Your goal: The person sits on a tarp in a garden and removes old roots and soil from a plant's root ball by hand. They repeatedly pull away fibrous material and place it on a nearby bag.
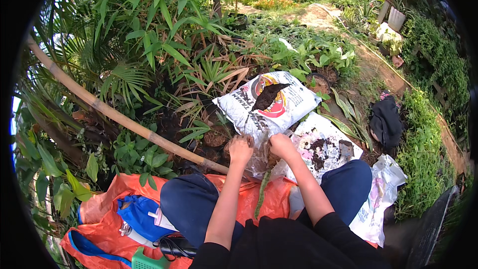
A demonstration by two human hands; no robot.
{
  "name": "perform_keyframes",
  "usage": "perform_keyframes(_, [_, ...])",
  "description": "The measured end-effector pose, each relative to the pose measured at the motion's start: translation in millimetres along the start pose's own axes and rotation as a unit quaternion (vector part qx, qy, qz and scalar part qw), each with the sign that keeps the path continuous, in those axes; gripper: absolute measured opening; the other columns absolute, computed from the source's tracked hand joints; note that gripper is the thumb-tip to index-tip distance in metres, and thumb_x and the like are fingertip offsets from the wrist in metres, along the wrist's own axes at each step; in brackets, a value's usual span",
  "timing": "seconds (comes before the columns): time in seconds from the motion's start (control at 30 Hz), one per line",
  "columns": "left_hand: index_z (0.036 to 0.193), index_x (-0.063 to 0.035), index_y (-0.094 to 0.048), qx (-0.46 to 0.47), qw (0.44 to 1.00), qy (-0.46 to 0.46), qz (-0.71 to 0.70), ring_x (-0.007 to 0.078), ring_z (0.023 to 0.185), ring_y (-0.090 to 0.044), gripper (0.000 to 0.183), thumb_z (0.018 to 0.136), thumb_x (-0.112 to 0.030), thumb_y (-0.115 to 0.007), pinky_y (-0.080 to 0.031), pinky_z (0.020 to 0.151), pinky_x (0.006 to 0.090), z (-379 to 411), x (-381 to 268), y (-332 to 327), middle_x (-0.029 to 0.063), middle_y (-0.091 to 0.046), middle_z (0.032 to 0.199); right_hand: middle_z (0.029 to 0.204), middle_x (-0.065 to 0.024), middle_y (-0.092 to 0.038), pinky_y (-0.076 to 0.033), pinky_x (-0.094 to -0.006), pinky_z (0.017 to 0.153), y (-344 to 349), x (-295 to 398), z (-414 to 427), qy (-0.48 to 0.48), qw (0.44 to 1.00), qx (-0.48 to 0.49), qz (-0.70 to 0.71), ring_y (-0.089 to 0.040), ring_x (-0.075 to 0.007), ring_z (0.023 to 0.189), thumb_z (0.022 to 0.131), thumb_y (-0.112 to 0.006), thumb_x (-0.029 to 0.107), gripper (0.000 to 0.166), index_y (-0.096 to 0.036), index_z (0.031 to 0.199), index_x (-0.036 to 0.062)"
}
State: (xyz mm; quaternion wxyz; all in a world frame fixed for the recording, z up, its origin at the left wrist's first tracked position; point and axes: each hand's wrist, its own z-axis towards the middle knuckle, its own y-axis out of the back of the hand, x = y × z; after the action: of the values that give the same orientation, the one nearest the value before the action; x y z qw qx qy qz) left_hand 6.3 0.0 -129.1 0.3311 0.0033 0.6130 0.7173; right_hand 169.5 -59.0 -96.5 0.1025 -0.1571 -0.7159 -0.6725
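Both hands hold a clear plastic bag [256, 167] between my knees. My left hand [241, 148] has its fingers curled at the left side of the bag's upper edge. On the right side, my right hand [283, 147] is closed on the plastic. Brown material, probably soil, shows through the bag. A long mottled green leaf [263, 194], like a snake plant's, sticks out of it towards me. Just beyond my hands lies a printed white plastic sack [231, 101], torn open with dark soil [267, 98] showing.
A second white sack [304, 136] at right bears scattered soil and a small scoop-like piece [346, 150]. Snake plant leaves [345, 114] lie beyond it. A bamboo pole [123, 114] crosses the left side. An orange tarp [246, 198] under me carries a blue cloth [138, 216] and a green plastic stool [147, 260].
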Motion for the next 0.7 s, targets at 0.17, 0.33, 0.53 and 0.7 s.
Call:
perform_keyframes(0.17, [0.082, -0.0032, -0.066, -0.069, 0.981, 0.021, 0.180, 0.0299, 0.092, -0.060, 0.034, 0.082, -0.034, -0.051, -0.042, 0.083, 0.0453, 23, -12, 53, 0.0124, -0.066, 0.088, 0.076, -0.0249, -0.060, -0.048, -0.0458, 0.071, 3, 1, -1, 0.043, 0.995, -0.060, 0.068, -0.060, -0.0390, 0.076, 0.072, -0.055, 0.008, 0.014, -0.062, 0.074, -0.0034])
perform_keyframes(0.33, [0.077, -0.0027, -0.067, 0.028, 0.961, 0.200, 0.191, 0.0313, 0.083, -0.062, 0.041, 0.085, -0.038, -0.049, -0.044, 0.080, 0.0465, 31, 1, 76, 0.0157, -0.066, 0.082, 0.077, -0.0243, -0.060, -0.046, -0.0458, 0.070, 10, 7, 0, 0.062, 0.982, -0.093, 0.151, -0.059, -0.0400, 0.077, 0.077, -0.056, 0.012, 0.016, -0.062, 0.078, -0.0029])
perform_keyframes(0.53, [0.087, -0.0018, -0.059, -0.156, 0.968, 0.161, 0.115, 0.0330, 0.093, -0.054, 0.028, 0.077, -0.028, -0.056, -0.041, 0.082, 0.0447, 26, -18, 100, 0.0158, -0.057, 0.095, 0.078, -0.0225, -0.061, -0.046, -0.0421, 0.067, 11, 5, 1, 0.061, 0.971, -0.119, 0.197, -0.059, -0.0380, 0.075, 0.080, -0.059, 0.014, 0.018, -0.062, 0.083, -0.0031])
perform_keyframes(0.7, [0.097, -0.0117, -0.048, -0.329, 0.938, 0.070, 0.081, 0.0315, 0.104, -0.043, 0.033, 0.068, -0.018, -0.064, -0.036, 0.087, 0.0460, 15, -19, 76, 0.0123, -0.045, 0.104, 0.079, -0.0243, -0.060, -0.046, -0.0427, 0.067, 21, 11, 2, 0.047, 0.951, -0.121, 0.280, -0.059, -0.0393, 0.076, 0.081, -0.058, 0.017, 0.021, -0.062, 0.085, -0.0029])
